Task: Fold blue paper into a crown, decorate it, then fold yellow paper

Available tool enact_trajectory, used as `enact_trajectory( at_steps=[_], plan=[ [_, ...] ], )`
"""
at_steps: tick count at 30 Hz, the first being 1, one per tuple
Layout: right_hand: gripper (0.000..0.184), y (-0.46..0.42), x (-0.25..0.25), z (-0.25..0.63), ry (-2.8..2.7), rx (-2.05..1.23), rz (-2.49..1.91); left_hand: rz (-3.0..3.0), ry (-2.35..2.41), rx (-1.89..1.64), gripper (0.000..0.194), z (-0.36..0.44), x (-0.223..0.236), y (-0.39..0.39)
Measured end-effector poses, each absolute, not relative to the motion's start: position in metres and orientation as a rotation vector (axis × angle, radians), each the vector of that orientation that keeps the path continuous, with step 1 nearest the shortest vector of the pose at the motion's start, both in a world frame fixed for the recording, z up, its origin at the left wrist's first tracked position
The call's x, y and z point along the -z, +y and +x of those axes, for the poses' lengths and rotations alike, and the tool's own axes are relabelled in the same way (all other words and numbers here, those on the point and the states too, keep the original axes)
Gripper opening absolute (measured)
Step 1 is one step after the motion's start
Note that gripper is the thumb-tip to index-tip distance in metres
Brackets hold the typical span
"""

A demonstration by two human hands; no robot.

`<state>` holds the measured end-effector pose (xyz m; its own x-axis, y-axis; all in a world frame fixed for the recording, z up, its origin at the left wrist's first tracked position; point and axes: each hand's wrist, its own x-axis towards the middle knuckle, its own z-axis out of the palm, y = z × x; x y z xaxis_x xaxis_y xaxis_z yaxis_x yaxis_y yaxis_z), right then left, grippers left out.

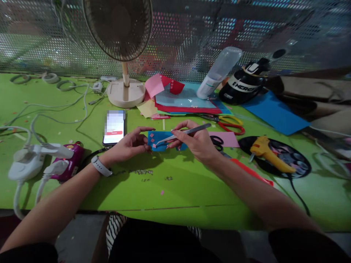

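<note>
A small blue paper piece (166, 136) with a few pink diamond-shaped bits (151, 135) near its left end is held just above the green table. My left hand (128, 146) grips its left edge, index finger along the top and thumb below. In my right hand (196, 142) is a pair of metal tweezers (189, 130), held like a pen. The tweezers' tips meet the lowest pink bit on the blue paper. Some right-hand fingertips lie behind or against the paper's right part; their exact contact is hidden.
Small loose pieces (141, 171) lie in front of my hands. A phone (114, 127) and fan (126, 91) stand beyond my left hand. Black-handled scissors (216, 141), red-and-yellow scissors (231, 124) and a yellow glue gun (270, 155) on a black tray are right. Plugs (27, 160) crowd the left.
</note>
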<state>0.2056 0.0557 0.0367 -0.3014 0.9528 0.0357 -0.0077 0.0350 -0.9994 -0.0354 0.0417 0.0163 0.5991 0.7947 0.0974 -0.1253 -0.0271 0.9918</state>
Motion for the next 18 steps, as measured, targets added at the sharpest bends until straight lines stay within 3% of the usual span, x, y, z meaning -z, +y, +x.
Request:
enact_trajectory(
  at_steps=[18],
  plan=[
    [0.039,0.0504,-0.0435,0.2053,-1.453,-1.337,-1.053,1.357,0.653,-0.824,0.05,-0.0351,-0.018,0.04]
  ],
)
